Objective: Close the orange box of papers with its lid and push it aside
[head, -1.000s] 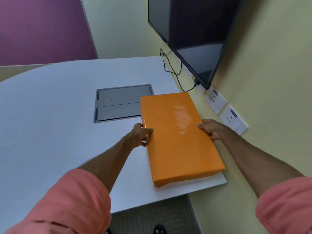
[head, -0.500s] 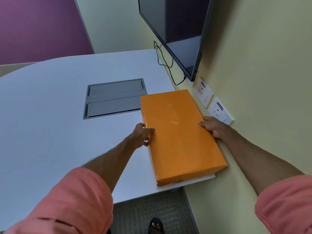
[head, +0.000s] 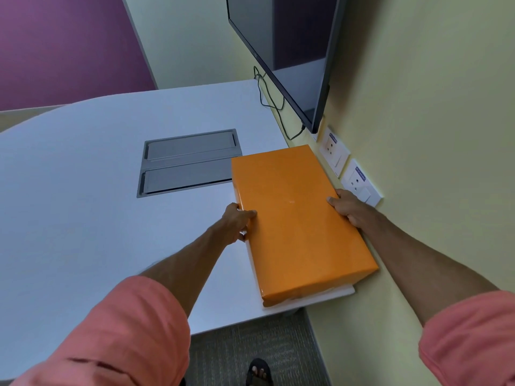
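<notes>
Left hand [head: 235, 222] and right hand [head: 347, 207] clamp the long sides of the lidded orange box [head: 298, 218] at the table [head: 83, 190] corner beside the wall sockets [head: 348, 168]; even, flat pressure should slide it squarely aside.

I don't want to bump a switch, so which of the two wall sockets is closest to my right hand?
The nearer socket, the one farther from the screen. The right hand on the orange box lies just below it; the other socket sits beyond, under the screen's corner.
</notes>
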The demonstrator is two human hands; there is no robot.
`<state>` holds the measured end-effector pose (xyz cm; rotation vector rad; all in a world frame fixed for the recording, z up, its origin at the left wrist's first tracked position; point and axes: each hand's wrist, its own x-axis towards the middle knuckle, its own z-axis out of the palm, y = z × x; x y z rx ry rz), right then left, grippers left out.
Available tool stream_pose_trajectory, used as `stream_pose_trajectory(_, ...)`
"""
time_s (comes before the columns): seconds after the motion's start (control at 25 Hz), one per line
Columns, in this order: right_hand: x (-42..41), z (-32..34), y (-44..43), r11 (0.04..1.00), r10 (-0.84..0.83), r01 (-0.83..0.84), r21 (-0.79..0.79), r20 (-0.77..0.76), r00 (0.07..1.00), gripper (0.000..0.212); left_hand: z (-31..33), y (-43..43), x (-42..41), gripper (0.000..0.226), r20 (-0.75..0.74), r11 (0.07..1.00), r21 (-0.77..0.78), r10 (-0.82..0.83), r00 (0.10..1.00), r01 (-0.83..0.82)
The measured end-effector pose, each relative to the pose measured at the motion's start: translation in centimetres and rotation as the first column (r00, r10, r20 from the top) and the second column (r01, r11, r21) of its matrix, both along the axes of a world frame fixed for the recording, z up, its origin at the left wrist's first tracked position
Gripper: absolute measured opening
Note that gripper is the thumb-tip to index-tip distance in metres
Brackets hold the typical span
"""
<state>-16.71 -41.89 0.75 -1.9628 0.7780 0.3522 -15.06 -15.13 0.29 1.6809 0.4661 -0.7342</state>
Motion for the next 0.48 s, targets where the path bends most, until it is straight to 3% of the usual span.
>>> stream_pose_trajectory(0.2, -0.5, 0.1, 0.4, 0.996, 0.044, -0.042, -0.076, 0.027, 0.999, 0.051, 0.0, 0.1, -0.1, 0.062, 0.01, 1.0, 0.003, -0.02, 1.0, 0.02)
stream_pose_trajectory(0.36, -1.0, 0.1, 1.1, 0.948, 0.145, -0.128, -0.291, 0.039, 0.989, 0.055, -0.2, 0.5, -0.4, 0.063, 0.042, 0.999, -0.013, -0.034, 0.999, 0.035)
stream_pose_trajectory(0.48, -1.2, 0.2, 2.3, 0.871, 0.247, -0.172, -0.461, 0.108, 0.963, 0.063, -0.5, 1.2, -0.4, 0.069, 0.155, 0.997, 0.037, -0.079, 0.985, 0.074)
